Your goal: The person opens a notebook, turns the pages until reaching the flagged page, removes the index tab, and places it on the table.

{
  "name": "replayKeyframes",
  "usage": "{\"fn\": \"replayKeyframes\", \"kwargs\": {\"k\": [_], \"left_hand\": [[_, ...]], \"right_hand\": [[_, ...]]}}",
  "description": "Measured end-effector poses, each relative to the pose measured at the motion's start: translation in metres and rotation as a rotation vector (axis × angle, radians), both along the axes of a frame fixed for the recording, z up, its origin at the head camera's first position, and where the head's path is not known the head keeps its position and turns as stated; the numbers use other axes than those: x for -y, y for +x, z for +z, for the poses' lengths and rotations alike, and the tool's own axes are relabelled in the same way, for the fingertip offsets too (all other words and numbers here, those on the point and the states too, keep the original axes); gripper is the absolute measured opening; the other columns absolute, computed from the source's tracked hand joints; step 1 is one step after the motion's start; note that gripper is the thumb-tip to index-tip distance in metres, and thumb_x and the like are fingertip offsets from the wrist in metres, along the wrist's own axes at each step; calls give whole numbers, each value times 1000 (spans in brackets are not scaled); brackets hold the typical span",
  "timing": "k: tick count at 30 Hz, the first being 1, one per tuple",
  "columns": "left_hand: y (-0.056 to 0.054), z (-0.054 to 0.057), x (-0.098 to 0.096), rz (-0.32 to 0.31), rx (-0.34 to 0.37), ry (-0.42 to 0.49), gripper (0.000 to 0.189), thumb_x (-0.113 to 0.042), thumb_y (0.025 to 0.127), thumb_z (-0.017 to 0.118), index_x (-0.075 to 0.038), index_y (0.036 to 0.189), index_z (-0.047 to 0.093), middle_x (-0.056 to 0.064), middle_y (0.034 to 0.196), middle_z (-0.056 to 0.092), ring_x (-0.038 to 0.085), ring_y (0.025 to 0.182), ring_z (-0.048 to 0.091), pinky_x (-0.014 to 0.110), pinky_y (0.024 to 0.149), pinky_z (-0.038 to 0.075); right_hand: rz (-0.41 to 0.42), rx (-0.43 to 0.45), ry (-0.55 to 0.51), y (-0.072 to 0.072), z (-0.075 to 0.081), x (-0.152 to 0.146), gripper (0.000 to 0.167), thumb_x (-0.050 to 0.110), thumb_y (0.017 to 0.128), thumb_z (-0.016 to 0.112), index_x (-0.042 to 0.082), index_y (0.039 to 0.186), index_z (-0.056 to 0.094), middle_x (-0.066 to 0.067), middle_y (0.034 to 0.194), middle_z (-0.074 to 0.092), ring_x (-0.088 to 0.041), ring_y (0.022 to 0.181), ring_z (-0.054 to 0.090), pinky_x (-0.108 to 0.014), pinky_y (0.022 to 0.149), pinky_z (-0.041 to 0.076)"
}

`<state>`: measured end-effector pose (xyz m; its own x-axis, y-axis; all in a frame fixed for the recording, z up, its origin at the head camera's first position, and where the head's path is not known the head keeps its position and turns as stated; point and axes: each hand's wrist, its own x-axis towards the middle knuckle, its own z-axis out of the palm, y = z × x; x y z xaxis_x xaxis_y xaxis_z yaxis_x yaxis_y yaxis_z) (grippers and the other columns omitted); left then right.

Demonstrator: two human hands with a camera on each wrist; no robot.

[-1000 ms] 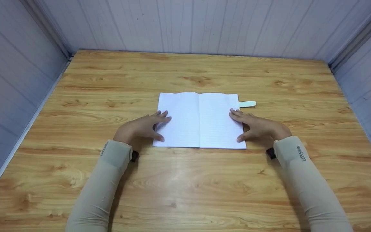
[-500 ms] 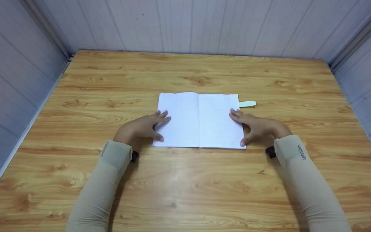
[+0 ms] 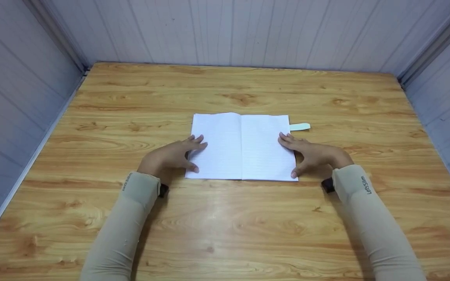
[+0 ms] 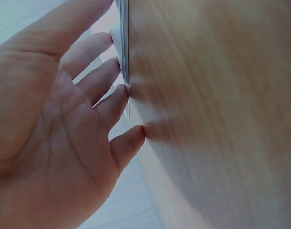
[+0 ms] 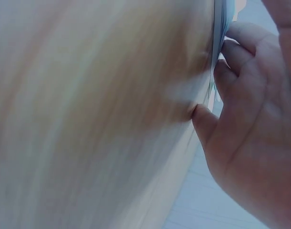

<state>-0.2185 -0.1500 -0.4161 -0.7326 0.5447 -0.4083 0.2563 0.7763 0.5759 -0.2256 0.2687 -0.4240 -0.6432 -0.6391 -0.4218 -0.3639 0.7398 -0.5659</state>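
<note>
On a wooden table point(image 3: 217, 226), notebook point(image 3: 241, 152) spread flat, hands point(image 3: 173, 153) point(image 3: 313, 152) splayed at its outer edges (nothing gripped), room beyond

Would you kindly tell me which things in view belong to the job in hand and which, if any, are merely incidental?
Belongs to the job:
open notebook
left hand, fingers on the left page
right hand, fingers on the right page
pale strip jutting past the right page, probably the notebook's

Only surroundings:
wooden table beneath
panelled wall behind
</note>
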Motion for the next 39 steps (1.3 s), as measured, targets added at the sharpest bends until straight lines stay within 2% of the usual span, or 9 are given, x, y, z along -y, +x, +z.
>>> {"fn": "replayKeyframes", "kwargs": {"k": [10, 17, 25, 34, 39], "left_hand": [[-1, 0, 1, -15, 2, 17, 83, -21, 84, 74, -22, 152, 26, -6, 163, 5, 21, 150, -5, 47, 122, 7], [-2, 0, 0, -3, 4, 15, 82, -22, 84, 74, -23, 152, 27, -7, 162, 6, 19, 150, -4, 46, 122, 6], [-1, 0, 0, -5, 2, 5, 82, -22, 84, 73, -23, 152, 27, -7, 162, 6, 20, 150, -4, 46, 122, 6], [1, 0, 0, -11, -5, 9, 82, -21, 85, 73, -23, 152, 27, -6, 163, 7, 20, 151, -3, 48, 121, 7], [2, 0, 1, -9, -3, 25, 82, -22, 85, 73, -23, 152, 25, -7, 162, 6, 18, 150, -3, 45, 122, 7]], "right_hand": [[-9, 16, -2, 1, 2, 1, 113, 40, 76, 78, 14, 155, 0, -4, 162, -15, -27, 149, -14, -55, 118, -5], [-25, 21, -6, 1, 3, 1, 111, 39, 77, 77, 15, 155, 1, -1, 162, -14, -26, 149, -14, -56, 118, -5], [-29, 9, -2, 2, 4, 2, 105, 43, 82, 73, 15, 155, 4, 0, 163, -11, -26, 149, -12, -57, 118, -1], [-27, -10, -15, 1, 3, 2, 96, 46, 88, 65, 12, 155, 5, -3, 163, -8, -26, 150, -10, -53, 120, 3], [-26, -15, -35, 1, 3, 2, 95, 45, 88, 65, 12, 155, 6, -3, 163, -7, -27, 149, -10, -53, 120, 3]]}}
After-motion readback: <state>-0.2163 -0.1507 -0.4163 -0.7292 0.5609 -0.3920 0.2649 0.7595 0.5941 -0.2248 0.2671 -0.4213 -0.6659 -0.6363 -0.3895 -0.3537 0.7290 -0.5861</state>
